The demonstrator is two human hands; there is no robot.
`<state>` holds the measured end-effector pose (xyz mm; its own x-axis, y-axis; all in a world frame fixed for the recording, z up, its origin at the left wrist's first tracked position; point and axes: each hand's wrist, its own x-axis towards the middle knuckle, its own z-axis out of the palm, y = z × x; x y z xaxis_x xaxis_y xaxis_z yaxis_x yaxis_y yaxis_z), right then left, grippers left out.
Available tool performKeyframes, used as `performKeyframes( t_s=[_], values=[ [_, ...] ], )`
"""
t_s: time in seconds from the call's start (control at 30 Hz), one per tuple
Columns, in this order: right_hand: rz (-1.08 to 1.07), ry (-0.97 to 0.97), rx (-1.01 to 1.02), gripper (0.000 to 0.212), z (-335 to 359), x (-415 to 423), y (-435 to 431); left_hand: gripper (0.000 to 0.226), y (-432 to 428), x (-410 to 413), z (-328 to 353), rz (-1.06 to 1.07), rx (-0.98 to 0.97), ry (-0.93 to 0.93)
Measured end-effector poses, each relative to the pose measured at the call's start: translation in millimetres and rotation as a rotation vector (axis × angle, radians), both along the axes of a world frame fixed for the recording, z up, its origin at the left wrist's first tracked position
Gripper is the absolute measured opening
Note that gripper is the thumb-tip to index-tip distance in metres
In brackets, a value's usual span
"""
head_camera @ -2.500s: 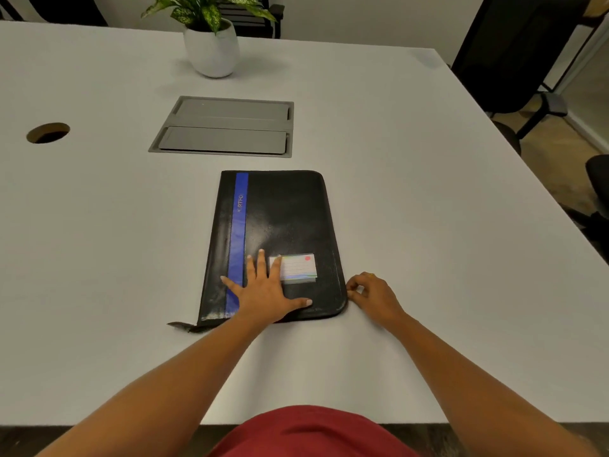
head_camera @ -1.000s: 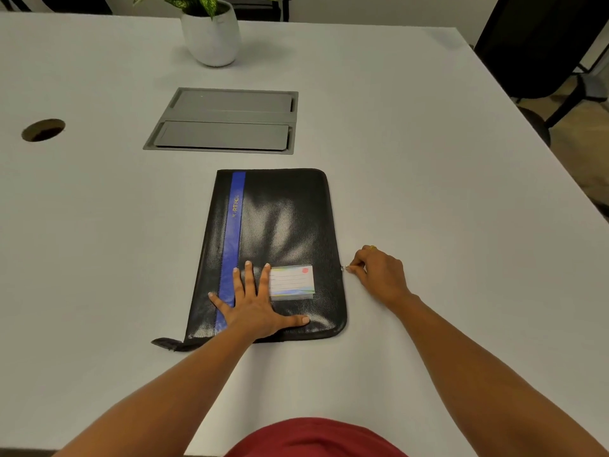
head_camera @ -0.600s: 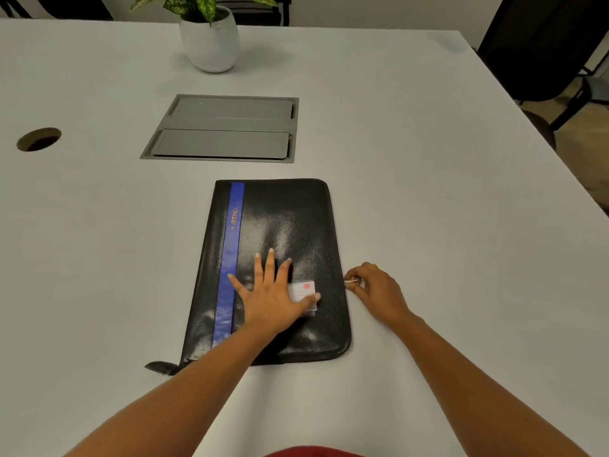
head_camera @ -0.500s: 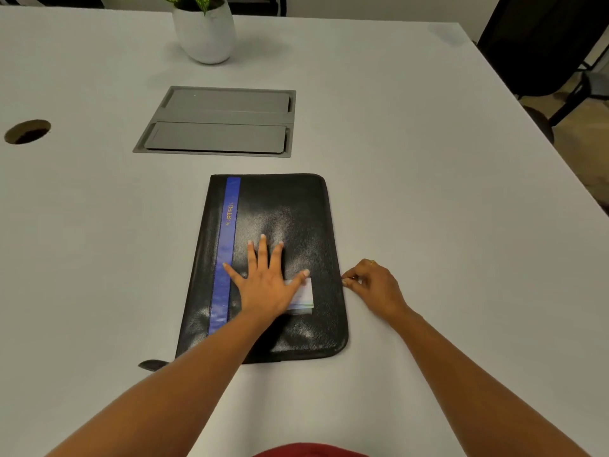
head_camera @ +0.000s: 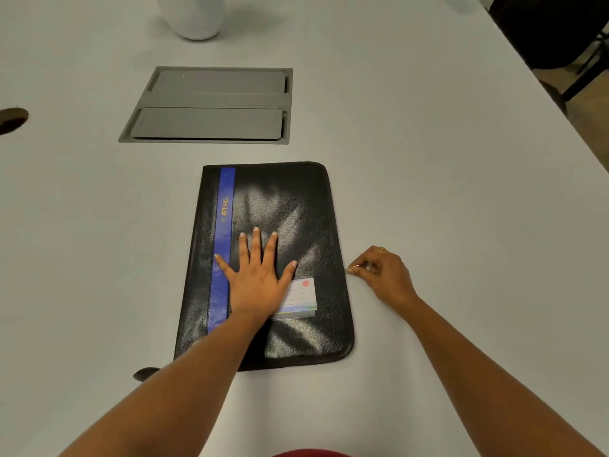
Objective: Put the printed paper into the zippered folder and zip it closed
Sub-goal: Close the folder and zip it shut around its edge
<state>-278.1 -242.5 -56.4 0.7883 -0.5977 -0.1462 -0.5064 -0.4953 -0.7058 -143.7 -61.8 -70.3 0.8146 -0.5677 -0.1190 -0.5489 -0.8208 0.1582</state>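
Folder (head_camera: 290,206) front and centre on the white worktop (head_camera: 428,159), black and grained, lying flat with its long sides running near to far. Blue stripe (head_camera: 225,225) runs down its left part with small gold lettering on it, too blurred to read. Left hand (head_camera: 257,278) is pressed flat on the cover, fingers spread, palm down, its grip released and grasping nothing; the thumb lies at the top left corner of a pale label card (head_camera: 301,296) with a red dot, and the palm's edge covers the card's left side. Over on the right, the right hand (head_camera: 382,275) sits on the worktop just beside the folder's right edge, about halfway along it, thumb and forefinger pinched on a small metal zip pull (head_camera: 351,269). A ring shows on one finger of that hand. Printed paper is not visible anywhere; the folder's cover lies shut over whatever is inside. A short dark tab (head_camera: 145,373) pokes out at the near left corner of the folder. Beyond the folder, a grey hatch with two flaps (head_camera: 211,105) is set into the worktop, and a white pot (head_camera: 192,14) stands at the far edge of view. A round hole (head_camera: 11,118) shows at the far left.
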Motion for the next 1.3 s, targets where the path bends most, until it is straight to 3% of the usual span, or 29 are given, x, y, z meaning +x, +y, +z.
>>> performKeyframes(
  t_s=[0.77,1.03,1.3],
  values=[
    [-0.149,0.045,-0.084,0.019,8.4,55.4,-23.8,0.081,-1.2,-1.9,-1.7,0.016,-0.022,-0.025],
    [-0.378,0.059,-0.039,0.023,6.3,75.6,-19.1,0.082,-0.9,-1.9,-0.9,0.013,-0.007,-0.018],
    [-0.301,0.153,0.132,0.019,14.3,84.9,-22.4,0.082,-2.0,-2.0,-1.0,0.02,-0.008,-0.02]
  ],
)
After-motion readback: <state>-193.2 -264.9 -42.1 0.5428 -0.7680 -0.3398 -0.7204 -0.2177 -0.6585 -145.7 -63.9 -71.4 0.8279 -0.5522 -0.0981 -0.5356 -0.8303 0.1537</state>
